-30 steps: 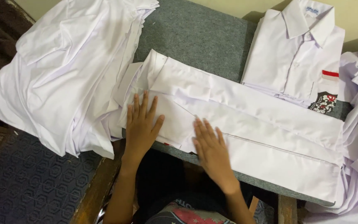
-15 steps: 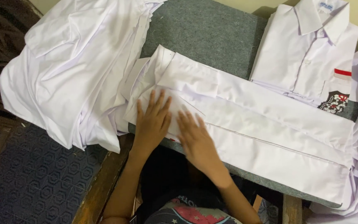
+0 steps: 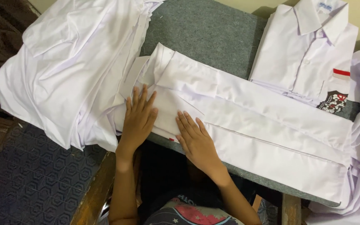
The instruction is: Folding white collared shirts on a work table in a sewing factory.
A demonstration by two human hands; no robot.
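1. Shirt (image 3: 251, 125), white and folded into a long strip, lies across the grey board (image 3: 205, 33), between a pile of white clothes (image 3: 67, 66) and a neatly folded shirt (image 3: 309, 54)
2. Left hand (image 3: 138, 118) lies flat and open on the shirt's left end, gripping nothing
3. Right hand (image 3: 196, 139) lies flat and open just beside it, gripping nothing too
4. To press well, I think both palms should stay flat and push evenly, so no wrinkles bunch up at the edge

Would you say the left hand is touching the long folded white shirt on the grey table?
Touching. The head view shows the left hand lying flat, fingers spread, pressed on the folded shirt, with no gap.
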